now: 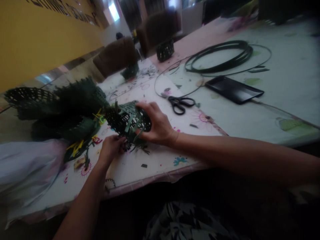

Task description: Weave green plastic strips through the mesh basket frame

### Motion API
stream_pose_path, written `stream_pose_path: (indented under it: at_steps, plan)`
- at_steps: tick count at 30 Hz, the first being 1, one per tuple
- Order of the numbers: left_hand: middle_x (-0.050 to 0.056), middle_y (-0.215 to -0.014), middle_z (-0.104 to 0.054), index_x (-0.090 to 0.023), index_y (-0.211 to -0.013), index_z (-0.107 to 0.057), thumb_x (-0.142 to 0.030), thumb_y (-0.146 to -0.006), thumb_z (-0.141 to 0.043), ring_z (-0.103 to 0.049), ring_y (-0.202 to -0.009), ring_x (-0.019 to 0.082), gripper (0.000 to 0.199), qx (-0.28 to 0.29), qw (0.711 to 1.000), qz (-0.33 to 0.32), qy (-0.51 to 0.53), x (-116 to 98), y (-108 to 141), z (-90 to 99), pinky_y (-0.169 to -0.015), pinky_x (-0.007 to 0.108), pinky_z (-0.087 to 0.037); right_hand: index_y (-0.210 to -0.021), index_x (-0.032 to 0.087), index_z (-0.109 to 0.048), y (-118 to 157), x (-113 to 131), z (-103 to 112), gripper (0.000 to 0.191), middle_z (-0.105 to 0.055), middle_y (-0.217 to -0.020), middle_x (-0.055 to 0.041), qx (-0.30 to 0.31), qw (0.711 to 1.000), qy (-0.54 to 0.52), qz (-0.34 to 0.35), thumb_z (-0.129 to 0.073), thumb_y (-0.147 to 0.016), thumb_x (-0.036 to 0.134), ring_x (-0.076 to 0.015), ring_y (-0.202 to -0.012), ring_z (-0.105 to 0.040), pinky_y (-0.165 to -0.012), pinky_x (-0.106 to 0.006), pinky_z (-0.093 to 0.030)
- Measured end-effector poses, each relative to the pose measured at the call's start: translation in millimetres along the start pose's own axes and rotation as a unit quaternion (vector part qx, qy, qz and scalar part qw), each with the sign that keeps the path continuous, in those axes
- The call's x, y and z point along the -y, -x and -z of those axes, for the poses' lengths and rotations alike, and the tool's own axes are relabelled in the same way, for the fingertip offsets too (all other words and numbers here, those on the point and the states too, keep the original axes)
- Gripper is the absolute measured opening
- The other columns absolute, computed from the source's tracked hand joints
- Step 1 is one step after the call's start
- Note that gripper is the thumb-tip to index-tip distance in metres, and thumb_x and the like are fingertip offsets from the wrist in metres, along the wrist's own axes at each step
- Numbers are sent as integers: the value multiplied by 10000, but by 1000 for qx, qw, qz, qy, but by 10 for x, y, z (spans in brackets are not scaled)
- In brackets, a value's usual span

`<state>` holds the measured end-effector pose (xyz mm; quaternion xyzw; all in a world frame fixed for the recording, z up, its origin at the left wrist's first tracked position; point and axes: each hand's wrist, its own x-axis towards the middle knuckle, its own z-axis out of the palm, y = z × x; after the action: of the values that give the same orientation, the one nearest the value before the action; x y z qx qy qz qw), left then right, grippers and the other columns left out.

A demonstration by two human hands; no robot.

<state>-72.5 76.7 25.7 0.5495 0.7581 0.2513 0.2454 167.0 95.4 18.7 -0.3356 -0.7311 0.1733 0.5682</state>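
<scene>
A small dark green woven basket (128,116) lies tilted on the flowered cloth, loose strip ends poking out of its weave. My right hand (157,125) wraps round its right rim, thumb below and fingers over the top. Close under the basket's lower left side is my left hand (112,148), its fingers drawn together near the cloth. What those fingers hold, if anything, is hidden and blurred. Black-handled scissors (181,103) rest to the right of the basket.
Larger green woven baskets (75,100) crowd the left, beside a pale plastic bag (27,166). A coil of green strip (220,60) and a phone (233,89) with a cable lie at right. Small baskets (165,50) stand farther back. Cut scraps dot the cloth.
</scene>
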Motion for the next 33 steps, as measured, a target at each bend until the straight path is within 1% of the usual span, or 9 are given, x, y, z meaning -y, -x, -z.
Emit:
stream_pose_path:
  at_steps: [4,9,14,18,21,25,29,33]
  plan:
    - [-2,-475,-571,-181,-593,-593,-425,-664,-707,-492,-384,124,279,15,1000,-7,25,22,-24,21,-423,235,-348,-1334,231,-428,1,11,-5,653,-535,-1240,-119,-4,1000,2,-1,-658,-753,420,-273,-1114,-563,-916,-437,-577]
    - [-13,-485,-555,-170,-600,-577,-440,-596,-768,-460,-371,95,331,54,994,13,95,18,-28,45,-393,214,-326,-1326,208,-449,6,23,-6,641,-544,-1225,-127,-9,1000,0,6,-653,-749,398,-266,-1112,-570,-939,-425,-568]
    - [-11,-582,-612,-144,-712,-618,-397,-548,-830,-491,-407,78,368,100,975,4,196,55,-48,38,-421,202,-377,-1330,234,-439,12,16,-11,640,-545,-1233,-115,-3,1000,3,5,-654,-752,403,-275,-1117,-567,-926,-438,-571]
    - [0,-670,-659,-143,-804,-645,-354,-562,-834,-506,-425,74,373,115,968,7,221,87,-77,37,-431,202,-392,-1338,240,-430,11,1,-11,639,-541,-1230,-111,-2,1000,8,5,-645,-756,393,-278,-1117,-564,-918,-445,-573]
    - [9,-698,-670,-138,-807,-661,-330,-565,-833,-522,-445,76,353,120,966,6,228,105,-97,40,-443,205,-400,-1337,249,-434,8,-1,-8,636,-544,-1229,-108,-4,1000,6,3,-646,-754,392,-276,-1113,-563,-918,-446,-572]
    - [5,-678,-663,-135,-805,-665,-335,-581,-838,-529,-448,78,347,115,965,2,235,120,-114,33,-447,205,-409,-1340,245,-435,5,11,-3,649,-541,-1235,-110,0,1000,8,-6,-650,-746,393,-279,-1118,-559,-917,-442,-571]
    - [-5,-634,-643,-122,-807,-666,-338,-535,-871,-553,-473,93,404,104,963,12,246,113,-113,8,-471,212,-444,-1345,224,-428,2,29,-5,655,-532,-1247,-119,9,1000,17,-5,-643,-750,392,-274,-1128,-555,-925,-426,-570]
    - [-9,-609,-631,-118,-807,-662,-347,-511,-876,-556,-481,101,431,87,966,23,241,80,-94,-27,-467,214,-440,-1342,218,-433,3,42,-11,648,-537,-1248,-121,9,1000,15,-6,-639,-751,388,-274,-1133,-556,-929,-422,-570]
